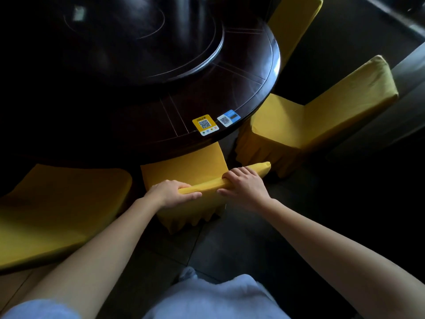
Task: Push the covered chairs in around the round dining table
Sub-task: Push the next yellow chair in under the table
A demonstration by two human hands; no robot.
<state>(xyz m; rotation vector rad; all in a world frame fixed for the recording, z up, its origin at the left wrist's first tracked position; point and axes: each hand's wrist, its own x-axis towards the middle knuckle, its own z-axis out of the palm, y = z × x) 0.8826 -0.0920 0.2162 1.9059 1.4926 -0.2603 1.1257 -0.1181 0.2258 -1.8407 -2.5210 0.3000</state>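
Note:
A yellow-covered chair stands right in front of me, its seat partly under the rim of the dark round dining table. My left hand grips the left part of its backrest top. My right hand grips the backrest top further right. A second covered chair sits to the right, angled, with its seat mostly out from under the table. A third covered chair is at my left, close to the table. A fourth chair's back shows at the table's far right.
Two QR code stickers, one yellow and one blue and white, lie on the table near its edge. A dark turntable fills the table's middle. A grey wall edge stands behind the right chair. The floor is dark tile.

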